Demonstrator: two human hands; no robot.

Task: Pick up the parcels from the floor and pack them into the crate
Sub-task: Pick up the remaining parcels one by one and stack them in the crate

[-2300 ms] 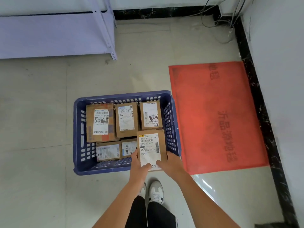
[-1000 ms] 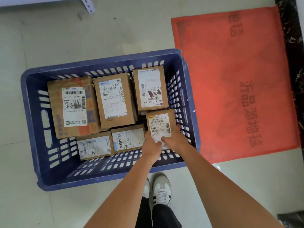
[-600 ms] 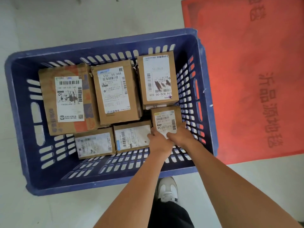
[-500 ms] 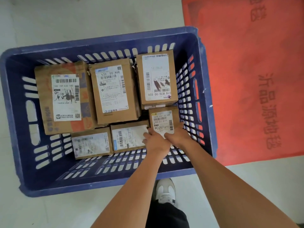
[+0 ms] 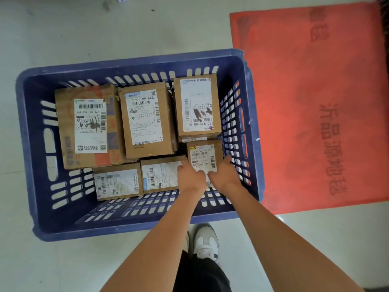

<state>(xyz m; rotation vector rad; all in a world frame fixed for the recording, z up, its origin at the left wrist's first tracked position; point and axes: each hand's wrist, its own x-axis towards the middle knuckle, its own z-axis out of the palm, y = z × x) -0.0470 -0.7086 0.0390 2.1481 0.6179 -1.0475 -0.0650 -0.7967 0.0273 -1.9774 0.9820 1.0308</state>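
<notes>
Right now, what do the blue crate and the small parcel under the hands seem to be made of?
Blue crate: apparently rigid moulded plastic, matte, with slotted walls. Small parcel: brown cardboard, dull, with a white printed paper label. Left hand and right hand rest on it.

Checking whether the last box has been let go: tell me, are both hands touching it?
Touching. The head view shows the left hand and right hand lying on the near end of the small parcel in the crate, fingers overlapping its label.
</notes>
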